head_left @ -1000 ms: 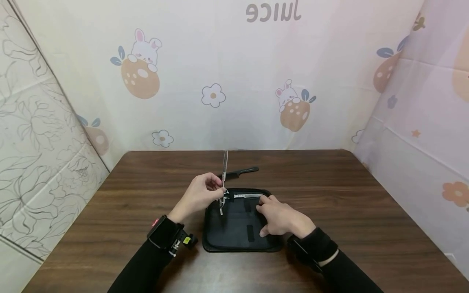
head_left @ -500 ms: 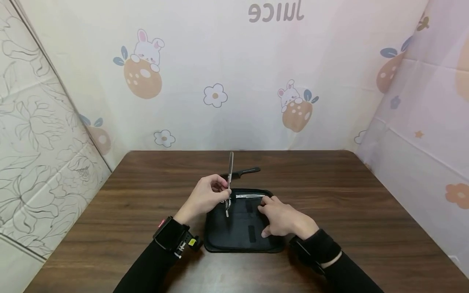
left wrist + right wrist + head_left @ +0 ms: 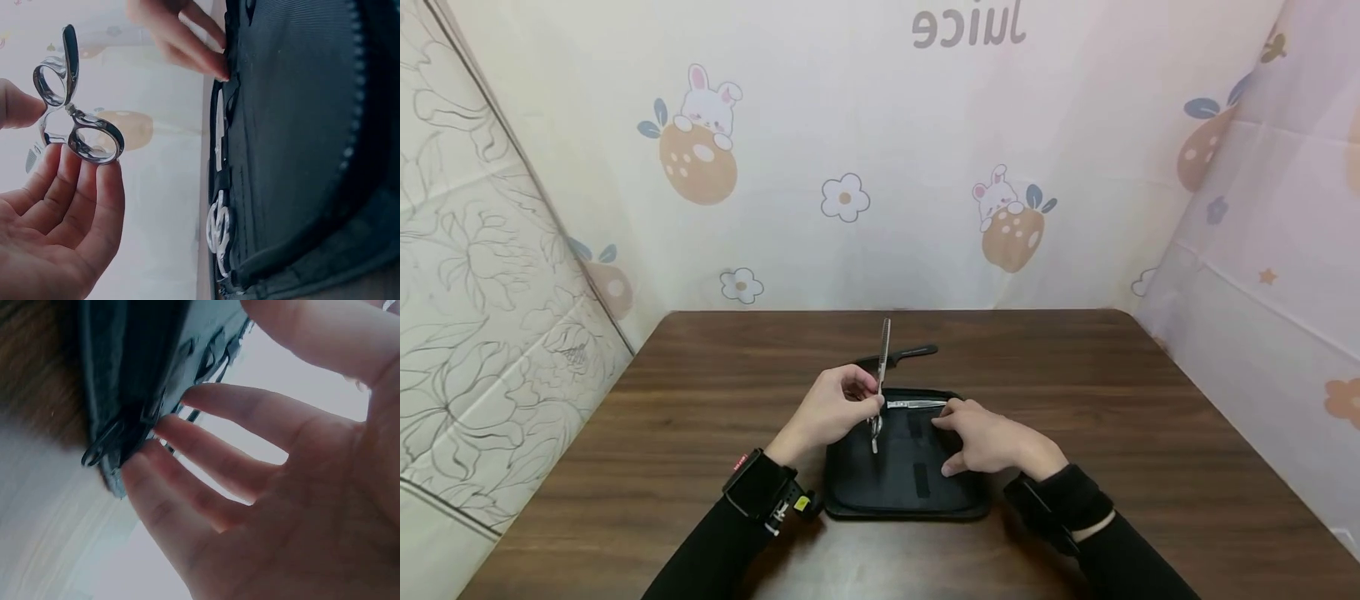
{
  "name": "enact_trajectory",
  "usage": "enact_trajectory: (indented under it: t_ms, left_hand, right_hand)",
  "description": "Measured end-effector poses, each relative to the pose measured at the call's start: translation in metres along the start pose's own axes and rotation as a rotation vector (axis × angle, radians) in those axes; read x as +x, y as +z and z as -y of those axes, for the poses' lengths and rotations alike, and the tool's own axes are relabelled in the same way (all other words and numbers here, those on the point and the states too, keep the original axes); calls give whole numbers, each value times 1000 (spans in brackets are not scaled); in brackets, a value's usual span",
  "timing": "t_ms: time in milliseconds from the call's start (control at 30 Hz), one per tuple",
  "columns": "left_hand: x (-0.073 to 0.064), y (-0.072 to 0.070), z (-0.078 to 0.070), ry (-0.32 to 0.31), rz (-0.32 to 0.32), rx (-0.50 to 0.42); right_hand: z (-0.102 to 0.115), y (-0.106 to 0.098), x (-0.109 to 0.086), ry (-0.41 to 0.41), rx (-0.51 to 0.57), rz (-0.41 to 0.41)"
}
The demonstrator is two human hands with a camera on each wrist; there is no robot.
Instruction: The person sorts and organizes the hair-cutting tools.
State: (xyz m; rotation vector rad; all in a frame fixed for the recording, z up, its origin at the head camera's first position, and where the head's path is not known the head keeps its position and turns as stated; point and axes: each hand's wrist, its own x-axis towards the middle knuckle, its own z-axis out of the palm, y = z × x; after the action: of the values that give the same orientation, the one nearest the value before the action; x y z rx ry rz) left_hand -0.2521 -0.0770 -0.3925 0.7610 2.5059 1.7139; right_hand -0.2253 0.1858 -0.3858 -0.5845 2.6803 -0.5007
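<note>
My left hand (image 3: 835, 408) pinches a pair of silver thinning scissors (image 3: 884, 343) by the finger rings, between thumb and fingertips. Their toothed blade points up and away from me, above the left part of a black zippered case (image 3: 880, 496). Along the case's far side lies a second pair of silver scissors (image 3: 917, 404), held by a black loop; the left wrist view shows its finger rings (image 3: 219, 228). My right hand (image 3: 1000, 437) touches the case's right side near those scissors' tip, its fingers fairly straight in the right wrist view and gripping nothing visible.
A black comb-like tool with a handle (image 3: 917, 351) lies on the wooden table (image 3: 1060, 358) behind the case, partly hidden by the left hand and scissors. Dark straps (image 3: 921, 480) cross the case's inside. A zipper pull (image 3: 103, 444) hangs at the case's edge.
The left hand has brought the thinning scissors slightly right and nearer to me over the case. The right hand stays at the case's right side. The head view has shifted a little.
</note>
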Motion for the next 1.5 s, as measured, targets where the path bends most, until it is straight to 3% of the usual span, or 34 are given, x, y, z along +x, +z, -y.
enact_trajectory:
  t_ms: [267, 767, 1100, 1233, 1500]
  left_hand:
    - [-2, 8, 1, 9, 19, -1]
    - [-5, 24, 0, 29, 80, -53]
    - [-6, 28, -1, 55, 82, -90]
    - [-6, 30, -3, 68, 84, -111]
    - [-6, 34, -5, 101, 72, -101]
  right_hand:
    - [-6, -10, 3, -29, 94, -47]
    - [6, -18, 11, -270, 306, -342]
    - [11, -16, 13, -303, 490, -413]
    - [14, -18, 13, -304, 607, -416]
    - [21, -20, 12, -267, 938, -386]
